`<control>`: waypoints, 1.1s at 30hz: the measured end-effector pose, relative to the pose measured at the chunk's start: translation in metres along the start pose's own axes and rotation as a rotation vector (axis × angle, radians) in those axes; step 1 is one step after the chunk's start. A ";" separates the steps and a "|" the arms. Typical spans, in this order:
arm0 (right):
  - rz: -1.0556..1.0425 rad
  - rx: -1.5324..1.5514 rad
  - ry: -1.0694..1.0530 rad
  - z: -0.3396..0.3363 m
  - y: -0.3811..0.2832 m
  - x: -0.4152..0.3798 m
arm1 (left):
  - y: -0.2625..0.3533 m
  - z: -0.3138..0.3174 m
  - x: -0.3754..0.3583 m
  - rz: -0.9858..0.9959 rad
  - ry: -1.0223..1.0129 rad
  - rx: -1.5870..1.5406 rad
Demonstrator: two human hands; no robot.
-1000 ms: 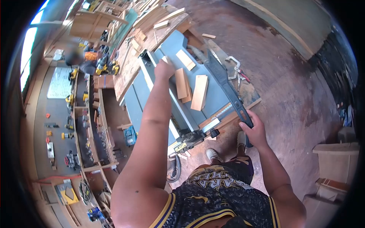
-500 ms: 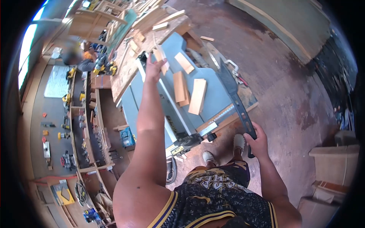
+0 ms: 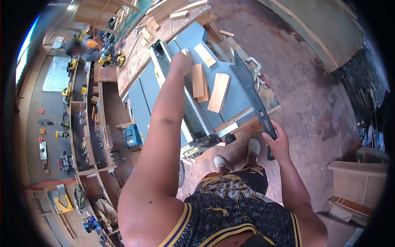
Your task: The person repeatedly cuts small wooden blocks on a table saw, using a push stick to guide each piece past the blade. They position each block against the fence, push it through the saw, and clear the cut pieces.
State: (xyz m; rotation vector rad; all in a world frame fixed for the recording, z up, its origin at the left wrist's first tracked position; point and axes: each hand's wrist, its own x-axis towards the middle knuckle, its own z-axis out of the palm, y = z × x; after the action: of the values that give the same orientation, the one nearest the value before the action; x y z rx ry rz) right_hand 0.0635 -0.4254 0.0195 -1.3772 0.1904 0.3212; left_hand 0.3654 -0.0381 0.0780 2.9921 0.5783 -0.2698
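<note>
My left hand [image 3: 181, 64] reaches over the blue-grey table saw top [image 3: 224, 82], just right of the long rip fence [image 3: 187, 92]. It is closed on a wood block [image 3: 185, 52], most of which the hand hides. Close by on the saw top lie more pieces: a pale wood block [image 3: 205, 55], a browner wood block [image 3: 198, 78] partly over another, and a wide pale block [image 3: 219, 93]. My right hand [image 3: 277, 142] is wrapped round the handle of a long black push stick [image 3: 251, 88], held slanting beside the saw's right edge.
A locking clamp [image 3: 258, 72] lies on the board right of the saw. Wood offcuts [image 3: 146, 35] are scattered on the workbench behind. Shelves with tools [image 3: 78, 123] line the left, where another person [image 3: 88, 49] is at work. Cardboard boxes [image 3: 358, 181] stand at right.
My left hand has carried the wood block rightward across the fence, toward the other blocks. My right hand still grips the push stick. The view has shifted slightly.
</note>
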 end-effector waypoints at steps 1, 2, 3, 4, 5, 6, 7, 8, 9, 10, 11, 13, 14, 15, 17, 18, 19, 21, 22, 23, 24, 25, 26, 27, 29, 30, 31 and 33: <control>0.003 -0.005 -0.005 0.000 -0.001 -0.001 | 0.000 0.001 -0.002 -0.035 -0.065 -0.027; -0.014 -0.014 0.007 0.001 -0.002 -0.001 | 0.002 0.006 -0.008 -0.039 0.048 -0.053; -0.033 -0.022 0.020 0.002 -0.003 -0.002 | 0.004 0.009 -0.018 -0.045 0.051 -0.055; -0.039 -0.025 0.013 0.003 -0.005 -0.004 | 0.005 0.011 -0.032 0.140 0.273 -0.076; -0.012 -0.037 0.008 0.002 -0.007 -0.003 | 0.006 0.012 -0.046 0.325 0.499 -0.097; 0.015 -0.051 0.003 0.002 -0.009 -0.004 | 0.003 0.013 -0.059 0.505 0.441 -0.057; 0.004 -0.060 -0.004 0.003 -0.009 -0.004 | 0.002 0.011 -0.077 0.683 0.382 -0.016; -0.122 -0.228 0.039 0.005 -0.007 -0.003 | 0.003 0.011 -0.096 0.705 0.267 0.061; -0.252 -0.394 0.082 0.008 -0.008 -0.004 | 0.007 0.007 -0.115 0.724 0.152 0.137; -0.269 -0.402 0.072 0.010 -0.012 -0.008 | 0.005 0.008 -0.121 0.634 0.014 0.170; -0.225 -0.502 0.079 0.013 -0.018 -0.013 | -0.005 0.020 -0.116 0.580 -0.003 0.193; -0.218 -0.608 0.078 0.025 -0.028 -0.014 | -0.008 0.020 -0.120 0.514 0.006 0.216; -0.203 -0.647 0.064 0.033 -0.031 -0.014 | -0.007 0.017 -0.125 0.500 0.003 0.230; -0.184 -0.687 0.051 0.040 -0.033 -0.014 | -0.004 0.013 -0.134 0.487 -0.006 0.243; -0.153 -0.749 0.007 0.053 -0.033 -0.006 | -0.012 0.031 -0.132 0.526 0.076 0.139; -0.190 -0.743 0.011 0.058 -0.031 -0.003 | -0.018 0.027 -0.138 0.541 0.125 0.080; -0.223 -0.736 0.013 0.063 -0.028 -0.001 | -0.024 0.020 -0.149 0.554 0.171 0.023; -0.300 -0.723 -0.023 0.059 -0.016 0.007 | -0.051 -0.003 -0.177 0.599 0.311 -0.089; -0.269 -0.635 0.028 0.056 -0.006 0.008 | -0.069 -0.019 -0.195 0.625 0.407 -0.211; -0.235 -0.549 0.078 0.054 0.002 0.008 | -0.091 -0.032 -0.216 0.565 0.462 -0.274; -0.232 -0.504 0.123 0.051 0.008 0.006 | -0.118 -0.040 -0.236 0.504 0.513 -0.338; -0.243 -0.518 0.113 0.049 0.007 0.001 | -0.153 -0.035 -0.249 0.411 0.587 -0.343; -0.274 -0.512 0.141 0.048 0.003 -0.007 | -0.189 -0.025 -0.259 0.318 0.658 -0.347; -0.306 -0.505 0.169 0.050 -0.001 -0.015 | -0.222 -0.015 -0.273 0.147 0.576 -0.372; -0.230 -0.419 0.133 0.058 -0.003 -0.031 | -0.263 0.019 -0.292 -0.028 0.497 -0.410; -0.246 -0.360 0.140 0.064 0.000 -0.037 | -0.278 0.040 -0.296 -0.083 0.440 -0.367; -0.262 -0.300 0.150 0.072 0.004 -0.042 | -0.292 0.054 -0.298 -0.132 0.380 -0.324; -0.340 -0.289 0.175 0.089 0.013 -0.053 | -0.308 0.080 -0.287 -0.090 0.399 -0.355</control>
State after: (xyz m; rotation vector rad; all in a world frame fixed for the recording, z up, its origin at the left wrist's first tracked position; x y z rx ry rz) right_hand 0.0046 -0.3416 0.0414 -1.6947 0.0513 -0.0600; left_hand -0.0253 0.1337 0.0387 2.6801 0.7075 0.3943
